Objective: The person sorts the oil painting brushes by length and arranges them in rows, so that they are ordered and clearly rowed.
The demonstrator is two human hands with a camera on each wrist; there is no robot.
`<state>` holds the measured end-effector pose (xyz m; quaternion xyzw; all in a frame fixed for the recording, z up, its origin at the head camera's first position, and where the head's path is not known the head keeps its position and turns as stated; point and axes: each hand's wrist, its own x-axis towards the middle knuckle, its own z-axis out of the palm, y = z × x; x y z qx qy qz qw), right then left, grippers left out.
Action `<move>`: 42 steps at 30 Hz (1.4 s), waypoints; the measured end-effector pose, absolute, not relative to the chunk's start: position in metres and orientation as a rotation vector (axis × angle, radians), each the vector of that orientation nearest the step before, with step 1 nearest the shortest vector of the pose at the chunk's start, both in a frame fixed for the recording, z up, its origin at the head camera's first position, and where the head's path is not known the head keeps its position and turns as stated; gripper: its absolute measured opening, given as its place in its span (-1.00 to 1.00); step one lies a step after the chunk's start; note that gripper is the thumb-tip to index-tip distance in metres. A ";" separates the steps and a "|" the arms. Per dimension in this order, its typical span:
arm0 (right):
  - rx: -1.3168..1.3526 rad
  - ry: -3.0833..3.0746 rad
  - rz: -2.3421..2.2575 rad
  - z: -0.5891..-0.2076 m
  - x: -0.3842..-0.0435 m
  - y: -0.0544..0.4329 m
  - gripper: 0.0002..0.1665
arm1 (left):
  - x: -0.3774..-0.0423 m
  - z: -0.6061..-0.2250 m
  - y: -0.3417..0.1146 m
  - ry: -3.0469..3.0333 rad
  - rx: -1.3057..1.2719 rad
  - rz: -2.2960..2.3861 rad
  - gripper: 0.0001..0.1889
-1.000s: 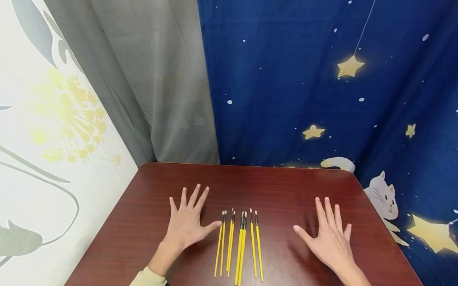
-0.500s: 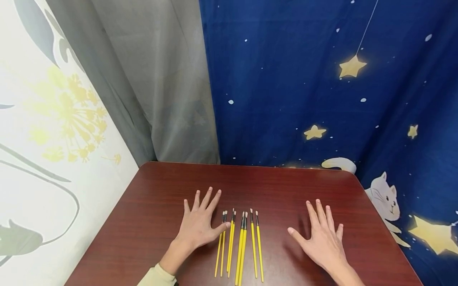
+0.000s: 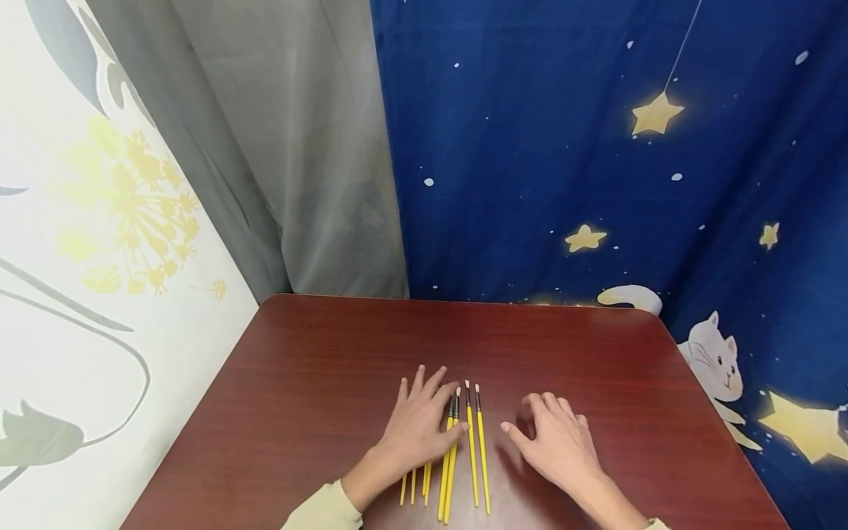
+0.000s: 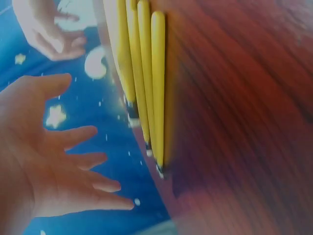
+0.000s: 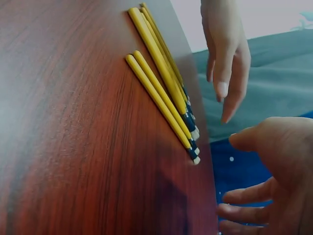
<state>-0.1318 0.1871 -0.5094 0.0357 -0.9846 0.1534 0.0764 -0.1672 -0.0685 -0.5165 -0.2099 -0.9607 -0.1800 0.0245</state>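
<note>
Several paintbrushes [image 3: 483,456] with yellow handles, black ferrules and pale bristles lie side by side on the table, bristle ends away from me. Over the left ones hovers my left hand [image 3: 416,428], fingers spread, hiding their bristle ends in the head view. Its thumb reaches across a thicker middle pair of paintbrushes [image 3: 445,478]. To the right of the brushes is my right hand [image 3: 559,447], holding nothing, its fingers loosely bent and thumb pointing toward them. The left wrist view shows the left palm [image 4: 54,161] above the table with nothing in it.
The dark red-brown wooden table [image 3: 318,368] has rounded far corners. Behind it hang a grey curtain [image 3: 338,184] and a blue curtain [image 3: 503,162] with stars and a cat. A white floral panel [image 3: 99,331] stands along the left side.
My left hand has moved right, from beside the brushes to over them. My right hand has come left toward the brushes, its fingers bending from spread. The brushes lie as before.
</note>
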 end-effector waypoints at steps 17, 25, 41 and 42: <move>0.182 -3.082 0.501 -0.507 -0.143 0.153 -0.57 | -0.176 -0.519 -0.048 -2.895 -0.658 -0.484 -0.67; 0.225 -3.071 0.492 -0.511 -0.144 0.148 -0.55 | -0.179 -0.518 -0.041 -2.847 -0.672 -0.399 -0.76; 0.258 -3.096 0.464 -0.521 -0.152 0.139 -0.49 | -0.190 -0.524 -0.023 -2.854 -0.632 -0.046 -0.66; 0.256 -3.097 0.456 -0.522 -0.153 0.138 -0.48 | -0.190 -0.523 -0.021 -2.868 -0.631 -0.028 -0.65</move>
